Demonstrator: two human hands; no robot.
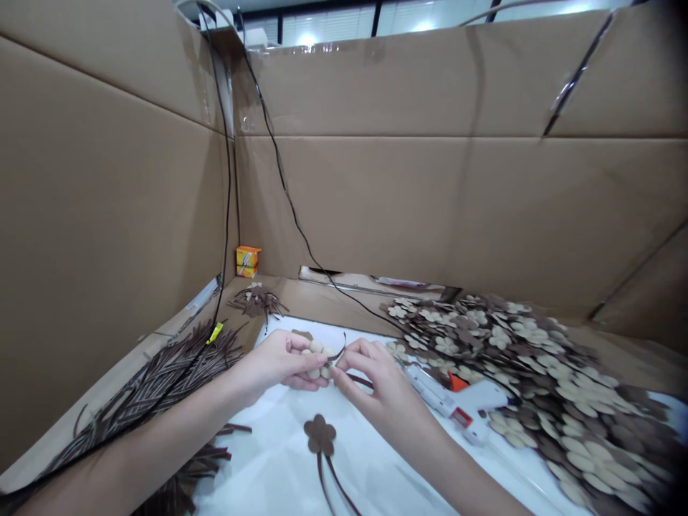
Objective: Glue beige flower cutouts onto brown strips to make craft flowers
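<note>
Cardboard walls (462,193) close in the work area on the left and at the back, with strip lights and blinds (327,25) beyond their top edge; everything is placed here by the white sheet (258,459) lying on the cardboard base. Over the far half of the sheet, the left hand (293,364) has its grip closed, thumb against fingers, on a pale flower (316,358). Just beside it, also over the sheet, the right hand (370,369) has thumb and forefinger drawn together at the flower's edge, its grip pinched on a dark strip (360,380), one end of which curls up between the hands. Nearer the middle of the sheet lies a brown flower (320,433) with two thin strips trailing toward the near edge. On the sheet's right side rests a white glue gun (473,400), and a broad pile of brown and cream flowers (585,416) spreads over and past that side. Left of the sheet lies a bundle of brown strips (161,383), crossed by a black cable bearing a yellow tag (214,333). Beyond the sheet's far left corner sit a small cluster of flowers and strips (256,299) and, farther back, an orange box (248,262).
</note>
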